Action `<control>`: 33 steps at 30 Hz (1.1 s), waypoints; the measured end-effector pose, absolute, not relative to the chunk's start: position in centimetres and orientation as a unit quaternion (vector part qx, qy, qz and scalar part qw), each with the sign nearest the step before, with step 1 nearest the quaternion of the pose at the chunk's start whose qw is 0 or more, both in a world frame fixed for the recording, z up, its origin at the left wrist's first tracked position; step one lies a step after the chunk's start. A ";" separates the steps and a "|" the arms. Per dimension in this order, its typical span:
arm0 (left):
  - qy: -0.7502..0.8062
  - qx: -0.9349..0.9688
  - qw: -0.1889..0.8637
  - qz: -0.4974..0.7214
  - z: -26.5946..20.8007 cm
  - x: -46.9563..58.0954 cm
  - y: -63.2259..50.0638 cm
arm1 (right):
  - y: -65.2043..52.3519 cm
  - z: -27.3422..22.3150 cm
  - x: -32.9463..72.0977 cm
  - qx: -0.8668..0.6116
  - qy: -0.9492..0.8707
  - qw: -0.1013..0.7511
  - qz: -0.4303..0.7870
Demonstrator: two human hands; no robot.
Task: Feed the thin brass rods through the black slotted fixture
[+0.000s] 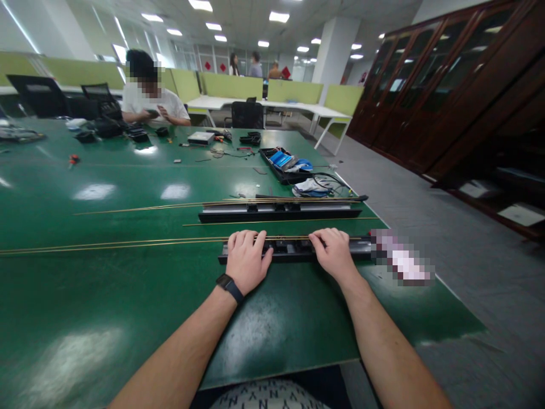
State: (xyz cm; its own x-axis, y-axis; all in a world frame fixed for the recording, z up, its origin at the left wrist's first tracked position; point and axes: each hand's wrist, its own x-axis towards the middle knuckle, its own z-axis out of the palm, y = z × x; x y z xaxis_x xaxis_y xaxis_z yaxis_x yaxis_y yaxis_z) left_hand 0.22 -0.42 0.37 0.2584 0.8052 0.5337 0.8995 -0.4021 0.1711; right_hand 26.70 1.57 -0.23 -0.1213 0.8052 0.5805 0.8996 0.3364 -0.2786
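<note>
The left hand lies over the near bar, its thumb spread from the fingers; I cannot tell if they grip. The right hand has thumb and first finger close together by the gold rods; I cannot tell if they pinch. These rods lie along the near bar on the green table and stick out to the left. Past them are a lone rod, the far bar and a black tray. A person is far left.
</note>
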 end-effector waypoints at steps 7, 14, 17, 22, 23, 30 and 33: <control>-0.542 -0.787 0.078 -0.284 0.1 0.1 -0.3 | 1.5 0.2 26.9 -0.583 -0.737 0.334 -0.073; -0.542 -0.788 0.082 -0.279 0.4 0.2 -0.4 | 1.3 0.4 26.6 -0.587 -0.726 0.349 -0.076; -0.541 -0.789 0.081 -0.279 0.4 0.2 -0.5 | 1.2 0.4 26.3 -0.576 -0.737 0.346 -0.072; -0.541 -0.788 0.079 -0.282 0.3 0.2 -0.4 | 1.4 0.2 26.4 -0.579 -0.738 0.340 -0.071; -0.542 -0.788 0.079 -0.282 0.3 0.2 -0.4 | 1.4 0.1 26.5 -0.580 -0.738 0.338 -0.071; -0.545 -0.788 0.080 -0.277 0.3 0.2 -0.4 | 1.5 0.0 26.7 -0.582 -0.735 0.340 -0.076; -0.545 -0.786 0.079 -0.280 0.3 0.2 -0.4 | 1.4 -0.1 26.5 -0.578 -0.737 0.343 -0.075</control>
